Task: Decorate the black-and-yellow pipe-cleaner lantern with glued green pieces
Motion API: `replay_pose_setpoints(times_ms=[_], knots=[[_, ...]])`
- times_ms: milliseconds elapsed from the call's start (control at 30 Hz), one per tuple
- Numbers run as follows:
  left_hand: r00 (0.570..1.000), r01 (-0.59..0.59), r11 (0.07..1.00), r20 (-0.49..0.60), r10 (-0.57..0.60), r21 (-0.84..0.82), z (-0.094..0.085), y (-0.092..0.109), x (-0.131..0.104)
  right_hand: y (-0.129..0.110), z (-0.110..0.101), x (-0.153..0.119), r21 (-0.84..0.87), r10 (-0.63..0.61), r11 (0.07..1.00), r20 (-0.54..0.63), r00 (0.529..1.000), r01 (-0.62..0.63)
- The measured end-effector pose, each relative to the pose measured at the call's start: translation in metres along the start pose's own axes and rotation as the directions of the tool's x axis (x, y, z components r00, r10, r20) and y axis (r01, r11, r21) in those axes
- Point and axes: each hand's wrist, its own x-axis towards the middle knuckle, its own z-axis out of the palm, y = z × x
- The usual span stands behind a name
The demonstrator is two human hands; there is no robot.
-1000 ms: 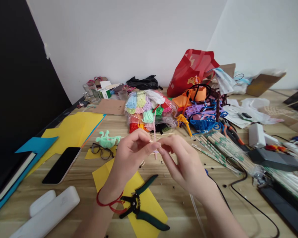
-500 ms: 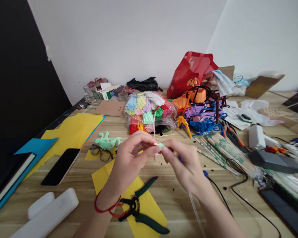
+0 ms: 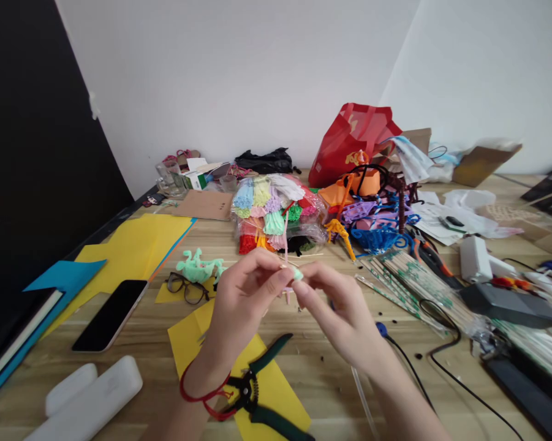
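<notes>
Both hands meet over the middle of the table, fingertips pinched around a small mint-green fuzzy piece [image 3: 298,274], which looks like pipe cleaner. My left hand [image 3: 241,300] also has the pale tip of something stick-like between thumb and forefinger. From the other side, my right hand [image 3: 342,309] pinches the green piece with thumb and forefinger. Behind the fingers rises a pink pipe cleaner [image 3: 285,236], partly hidden by the hands; I cannot tell whether they touch it. Below my left wrist, green-handled wire strippers [image 3: 245,390] rest on yellow paper [image 3: 280,392].
A mint-green pipe-cleaner figure [image 3: 197,267] and glasses [image 3: 188,289] lie left of the hands. Behind stands a bag of coloured pipe cleaners [image 3: 271,214]. A phone [image 3: 110,315] is at left; bundled sticks [image 3: 418,282], pliers [image 3: 434,260] and a black cable [image 3: 468,373] are at right.
The fingertips have shifted slightly around the green piece, and more of it shows between them. The whole view has tilted a little, so the table sits slightly lower.
</notes>
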Motion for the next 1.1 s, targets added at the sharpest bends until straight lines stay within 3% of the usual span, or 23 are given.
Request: replay_pose_setpoints(times_ms=[67, 133, 233, 333, 400, 467, 533, 600, 667, 733, 767, 800, 833, 900, 933, 1000, 1067, 1100], knots=[[1.0, 0.011, 1.0, -0.006, -0.011, 0.011, -0.001, -0.001, 0.0, 0.0, 0.0, -0.001, -0.297, -0.219, 0.935, -0.046, 0.975, 0.196], [1.0, 0.006, 0.999, -0.01, -0.006, 0.049, -0.004, -0.001, 0.0, 0.002, 0.001, -0.001, -0.487, -0.381, 0.812, -0.026, 0.924, 0.321], [1.0, 0.011, 0.997, 0.023, -0.013, 0.081, -0.007, 0.0, 0.001, 0.004, 0.001, 0.002, -0.577, -0.446, 0.735, -0.016, 0.895, 0.356], [0.996, 0.009, 0.998, 0.087, -0.015, 0.068, -0.008, 0.004, 0.002, 0.003, 0.001, 0.002, -0.415, -0.32, 0.867, -0.04, 0.947, 0.276], [0.994, 0.001, 0.998, 0.104, -0.008, 0.059, -0.008, 0.005, 0.002, 0.001, 0.001, 0.001, -0.188, -0.138, 0.974, -0.056, 0.989, 0.125], [0.994, -0.003, 0.999, 0.107, -0.002, 0.045, -0.007, 0.004, 0.002, 0.0, 0.001, 0.0, 0.133, 0.052, 0.99, -0.025, 0.998, -0.048], [0.993, 0.004, 1.0, 0.117, -0.006, 0.017, -0.007, 0.002, 0.003, 0.002, 0.001, 0.003, 0.48, 0.182, 0.85, 0.123, 0.976, -0.219], [0.991, 0.009, 1.0, 0.134, -0.008, -0.008, -0.008, 0.0, 0.004, 0.004, 0.0, 0.007, 0.704, 0.192, 0.586, 0.36, 0.913, -0.401], [0.99, -0.014, 1.0, 0.142, 0.016, -0.011, -0.008, -0.001, 0.004, 0.007, -0.001, 0.012, 0.753, 0.114, 0.348, 0.557, 0.822, -0.558], [0.99, -0.054, 0.998, 0.133, 0.053, 0.009, -0.009, -0.001, 0.004, 0.007, -0.001, 0.013, 0.737, 0.05, 0.266, 0.633, 0.772, -0.622], [0.99, -0.069, 0.997, 0.129, 0.065, 0.021, -0.008, 0.0, 0.004, 0.006, -0.001, 0.013, 0.737, 0.054, 0.308, 0.617, 0.785, -0.601], [0.99, -0.073, 0.997, 0.122, 0.069, 0.031, -0.008, 0.001, 0.004, 0.005, -0.001, 0.011, 0.73, 0.092, 0.416, 0.559, 0.824, -0.542], [0.991, -0.072, 0.997, 0.113, 0.067, 0.035, -0.007, 0.002, 0.003, 0.003, -0.001, 0.009, 0.681, 0.14, 0.581, 0.456, 0.879, -0.446], [0.994, -0.065, 0.997, 0.086, 0.061, 0.043, -0.006, 0.003, 0.001, 0.0, 0.0, 0.004, 0.348, 0.111, 0.923, 0.162, 0.981, -0.162], [0.996, -0.067, 0.997, 0.068, 0.064, 0.047, -0.006, 0.003, 0.001, 0.0, 0.001, 0.002, 0.095, 0.011, 0.995, 0.04, 0.999, -0.015], [0.997, -0.074, 0.995, 0.042, 0.072, 0.061, -0.005, 0.002, -0.001, 0.0, 0.002, 0.001, -0.343, -0.245, 0.914, -0.044, 0.968, 0.216], [0.997, -0.064, 0.995, 0.04, 0.061, 0.072, -0.006, 0.001, -0.001, 0.002, 0.003, 0.001, -0.541, -0.425, 0.765, -0.018, 0.905, 0.348], [0.998, -0.052, 0.996, 0.044, 0.049, 0.071, -0.006, 0.001, -0.001, 0.003, 0.003, 0.001, -0.566, -0.457, 0.736, -0.009, 0.89, 0.372]])
